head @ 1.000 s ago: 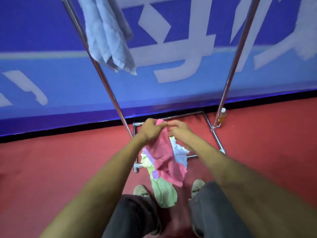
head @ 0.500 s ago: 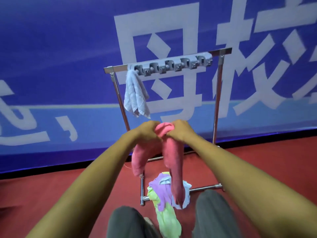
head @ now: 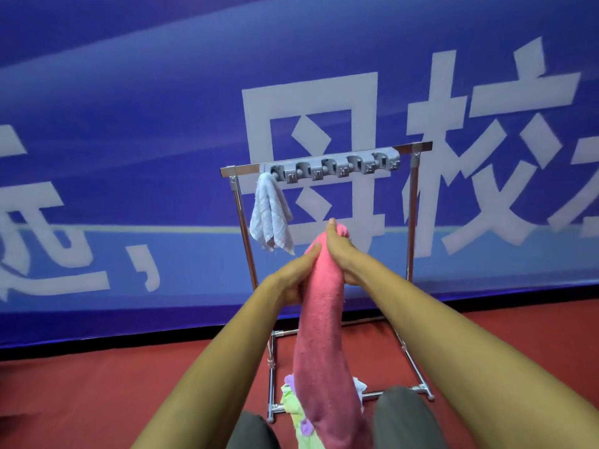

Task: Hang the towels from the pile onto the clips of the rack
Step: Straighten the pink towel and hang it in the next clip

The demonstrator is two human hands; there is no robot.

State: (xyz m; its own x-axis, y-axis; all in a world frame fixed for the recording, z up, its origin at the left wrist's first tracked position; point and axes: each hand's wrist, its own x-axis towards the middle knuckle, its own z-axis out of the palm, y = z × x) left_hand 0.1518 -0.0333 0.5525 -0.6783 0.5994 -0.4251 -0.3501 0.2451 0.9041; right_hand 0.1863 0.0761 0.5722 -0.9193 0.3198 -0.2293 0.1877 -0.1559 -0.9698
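Note:
A pink towel [head: 324,345] hangs long and bunched in front of me. My right hand [head: 340,254] grips its top end, with the tip poking out above my fingers. My left hand [head: 296,277] wraps round it just below. Both hands are below and in front of the metal rack [head: 411,222], under its grey strip of clips [head: 337,166]. A pale blue towel [head: 270,218] hangs from the leftmost clip. The other clips hold nothing. The pile of towels [head: 293,406], green, purple and white, lies on the floor at the rack's base, partly hidden by the pink towel.
A blue banner wall with large white characters [head: 129,157] stands right behind the rack. The floor is red [head: 97,400]. My knees in grey trousers [head: 402,416] show at the bottom, either side of the pile.
I have lifted the pink towel up off the pile towards the clips. It has been gathered into one long hanging bundle, with my right hand now above my left.

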